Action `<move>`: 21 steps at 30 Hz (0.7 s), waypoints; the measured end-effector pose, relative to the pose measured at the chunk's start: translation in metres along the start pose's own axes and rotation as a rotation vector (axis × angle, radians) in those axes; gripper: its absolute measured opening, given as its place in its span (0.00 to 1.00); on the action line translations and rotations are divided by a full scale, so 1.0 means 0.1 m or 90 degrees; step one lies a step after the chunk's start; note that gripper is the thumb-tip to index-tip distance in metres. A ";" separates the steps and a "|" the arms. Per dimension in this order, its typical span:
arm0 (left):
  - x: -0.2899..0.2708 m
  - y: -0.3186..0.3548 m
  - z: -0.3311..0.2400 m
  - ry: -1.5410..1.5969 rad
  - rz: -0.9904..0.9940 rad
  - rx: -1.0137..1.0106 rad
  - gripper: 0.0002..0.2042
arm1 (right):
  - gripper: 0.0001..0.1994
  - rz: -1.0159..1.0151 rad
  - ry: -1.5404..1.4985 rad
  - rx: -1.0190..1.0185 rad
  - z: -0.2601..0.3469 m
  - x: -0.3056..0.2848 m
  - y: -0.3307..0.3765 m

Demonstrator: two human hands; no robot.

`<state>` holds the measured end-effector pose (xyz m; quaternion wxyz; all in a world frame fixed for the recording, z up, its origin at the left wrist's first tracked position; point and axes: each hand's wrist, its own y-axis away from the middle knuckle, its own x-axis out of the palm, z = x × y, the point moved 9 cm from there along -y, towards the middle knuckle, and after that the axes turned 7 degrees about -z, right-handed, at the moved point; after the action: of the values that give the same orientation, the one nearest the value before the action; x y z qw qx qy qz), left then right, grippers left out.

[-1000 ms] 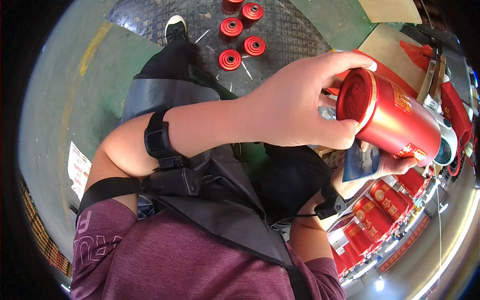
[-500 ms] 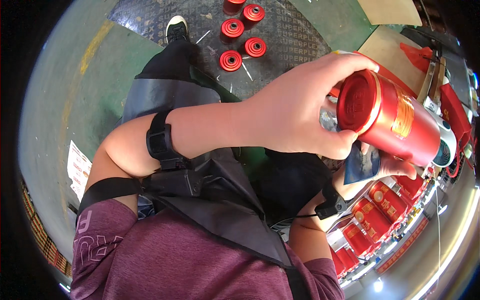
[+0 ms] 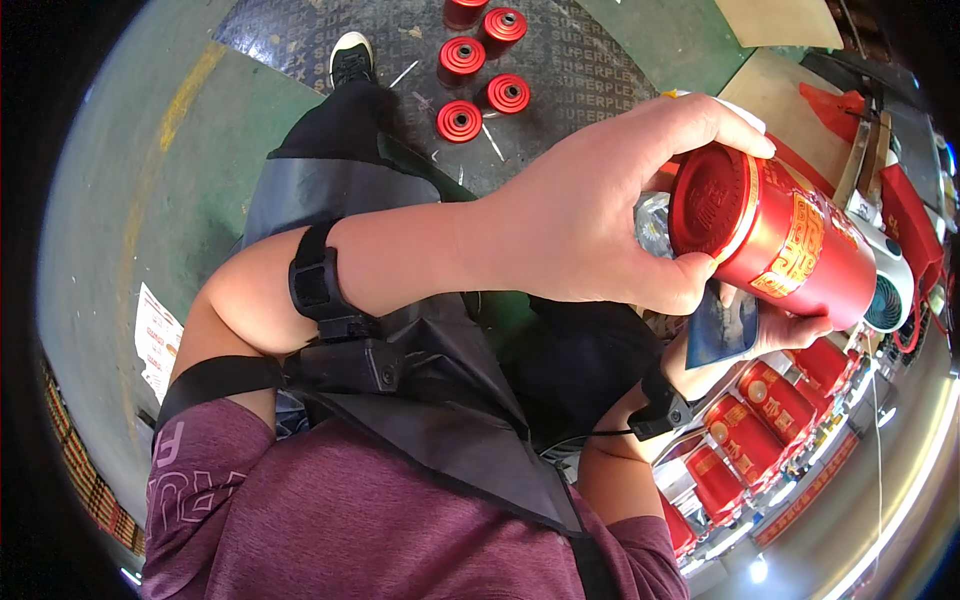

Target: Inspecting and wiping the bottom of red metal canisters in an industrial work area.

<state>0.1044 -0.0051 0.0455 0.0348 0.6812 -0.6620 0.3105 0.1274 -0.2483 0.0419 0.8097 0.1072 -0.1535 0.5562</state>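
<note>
A glossy red cylindrical canister [image 3: 840, 270] with a gold-printed panel is tilted in the air at the right of the head view, one round end toward me. My left hand [image 3: 600, 215] reaches across and is closed around that near end, thumb below and fingers over the top. From beneath, my right hand [image 3: 778, 332] holds the canister's lower side, its thumb along the wall; most of its fingers are hidden behind it. A dark blue piece of cloth or leather [image 3: 722, 330] hangs by the right wrist.
Several red cylinders [image 3: 460, 120] with ringed tops stand on the dark floor mat [image 3: 400, 30] ahead. Red boxes or canisters [image 3: 745, 440] line the right side. A white fan-like device [image 3: 888, 290] is just beyond the canister, near a red bag [image 3: 835, 110].
The canister has turned about its long axis, so the gold panel shows more fully and sharply. Both hands stay on it, with the left fingers slightly shifted.
</note>
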 end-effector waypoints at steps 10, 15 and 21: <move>-0.04 0.02 0.15 0.134 -0.018 -0.161 0.33 | 0.51 0.081 -0.101 0.026 -0.12 0.04 0.01; 0.06 0.13 0.36 0.205 0.056 -0.365 0.35 | 0.51 0.172 -0.156 0.029 -0.07 0.30 0.06; -0.03 0.04 0.13 0.000 0.001 -0.117 0.38 | 0.53 0.095 -0.095 0.086 -0.12 0.18 0.06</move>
<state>0.1057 -0.0086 0.0324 0.0970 0.6746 -0.6884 0.2483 0.1293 -0.2263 0.0374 0.7433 0.1909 -0.1828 0.6146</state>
